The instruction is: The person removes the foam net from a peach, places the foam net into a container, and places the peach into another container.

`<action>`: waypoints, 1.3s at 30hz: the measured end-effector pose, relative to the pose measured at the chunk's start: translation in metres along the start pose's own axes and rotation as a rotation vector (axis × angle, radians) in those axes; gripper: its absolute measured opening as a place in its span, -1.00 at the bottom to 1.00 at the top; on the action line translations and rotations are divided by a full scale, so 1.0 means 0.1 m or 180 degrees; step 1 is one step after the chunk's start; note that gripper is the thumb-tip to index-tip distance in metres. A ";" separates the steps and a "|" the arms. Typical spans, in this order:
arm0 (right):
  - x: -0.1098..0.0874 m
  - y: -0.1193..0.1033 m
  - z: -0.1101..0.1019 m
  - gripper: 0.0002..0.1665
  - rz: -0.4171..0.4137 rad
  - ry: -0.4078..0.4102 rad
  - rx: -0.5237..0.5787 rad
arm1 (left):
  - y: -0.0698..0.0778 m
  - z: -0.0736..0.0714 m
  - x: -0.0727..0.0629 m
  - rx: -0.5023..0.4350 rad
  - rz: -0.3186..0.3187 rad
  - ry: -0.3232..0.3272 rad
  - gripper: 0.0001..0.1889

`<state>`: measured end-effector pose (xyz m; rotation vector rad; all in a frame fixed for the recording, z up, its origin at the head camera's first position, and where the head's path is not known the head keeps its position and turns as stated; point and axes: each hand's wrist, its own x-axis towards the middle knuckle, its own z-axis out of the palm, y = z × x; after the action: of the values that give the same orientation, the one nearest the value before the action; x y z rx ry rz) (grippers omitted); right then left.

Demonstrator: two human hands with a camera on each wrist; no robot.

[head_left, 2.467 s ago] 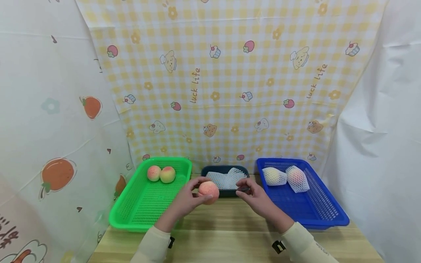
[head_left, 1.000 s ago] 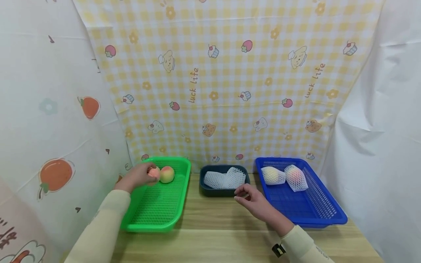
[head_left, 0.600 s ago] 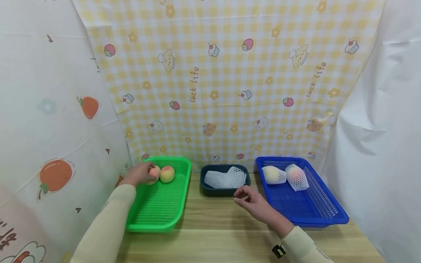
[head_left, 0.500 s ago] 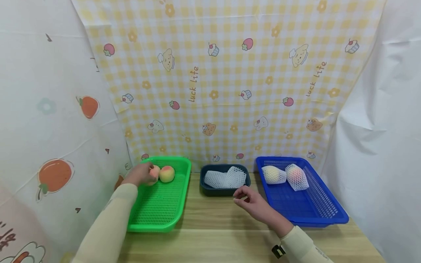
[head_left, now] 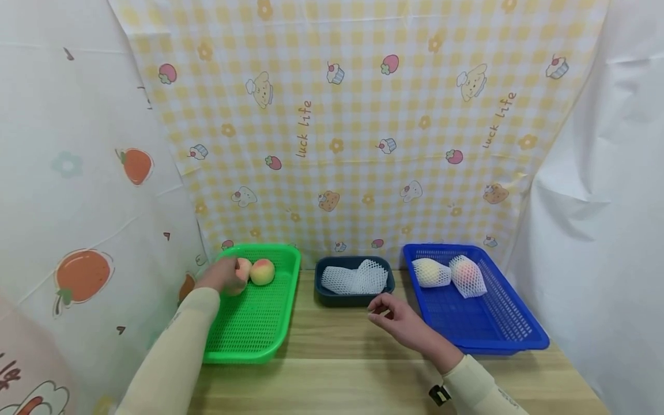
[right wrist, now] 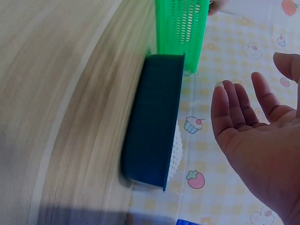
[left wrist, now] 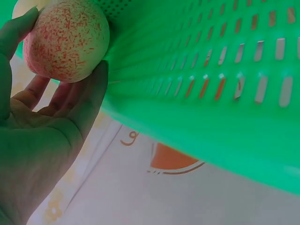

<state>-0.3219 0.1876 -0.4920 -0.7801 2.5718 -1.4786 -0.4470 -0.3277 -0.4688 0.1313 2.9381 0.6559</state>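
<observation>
My left hand (head_left: 223,275) is over the far left part of the green basket (head_left: 254,354). It holds a red-speckled peach (left wrist: 70,40), thumb on one side and fingers on the other, as the left wrist view shows. Just beside it in the basket is a yellow-red peach (head_left: 262,272). A further peach seems to lie behind the held one, mostly hidden by the hand. Over the table, in front of the small dark tray (head_left: 355,301), my right hand (head_left: 400,323) hovers with loosely bent fingers and nothing in them.
White foam net sleeves (head_left: 355,279) lie in the dark tray. At right, the blue basket (head_left: 474,347) holds two fruits in netting, a pale yellow one (head_left: 432,273) and a pinkish one (head_left: 468,276). A patterned cloth (head_left: 337,115) hangs behind.
The left hand has carried the peach from in front of the dark tray leftward into the green basket, where it has since shifted only slightly. The right hand has stayed almost in place.
</observation>
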 end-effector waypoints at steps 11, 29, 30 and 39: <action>-0.02 0.09 0.03 -0.78 -0.0042 -0.0067 0.0040 | -0.02 0.11 -0.04 0.0179 -0.0022 0.0042 -0.85; -0.06 0.09 0.05 -0.77 0.0049 -0.0130 0.0120 | -0.03 0.20 0.00 0.0304 0.0085 0.0053 -0.94; -0.06 0.08 0.05 -0.77 0.0064 -0.0133 0.0124 | -0.02 0.19 0.01 0.0292 0.0089 0.0056 -0.92; -0.08 0.02 0.03 -0.76 0.0078 -0.0173 0.0178 | 0.18 0.01 -0.12 0.0125 0.0184 0.0173 -0.74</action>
<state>-0.3147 0.1894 -0.4972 -0.7683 2.4804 -1.4940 -0.4344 -0.3122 -0.4611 0.2061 3.0106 0.6195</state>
